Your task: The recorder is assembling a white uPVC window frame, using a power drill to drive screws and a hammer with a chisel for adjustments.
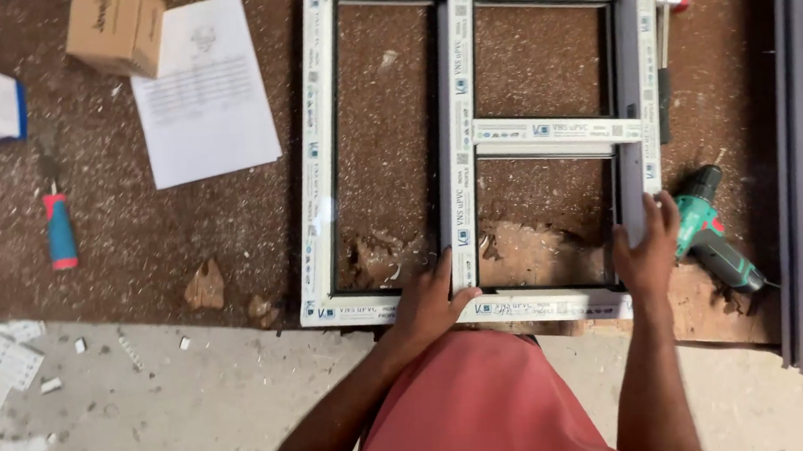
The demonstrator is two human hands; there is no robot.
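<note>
I am looking down at a white window frame lying flat on a brown chipboard bench, its near rail running left to right along the bench edge closest to me and its side rails pointing straight away from me. A central upright is dividing it into two tall openings, with its long axis running away from me, and a short crossbar is spanning the right opening horizontally. My left hand is resting open at the foot of the central upright, fingers spread over the near rail, gripping nothing that I can see. My right hand is lying against the right side rail near its near corner, fingers pointing up along it; I cannot tell whether it is clasping the rail or only pressing on it. Just beside that hand a green cordless drill is lying on the bench. A hammer is lying alongside the frame's right rail. Well to the left I am seeing a sheet of paper, a cardboard box and a blue-and-red screwdriver.
</note>
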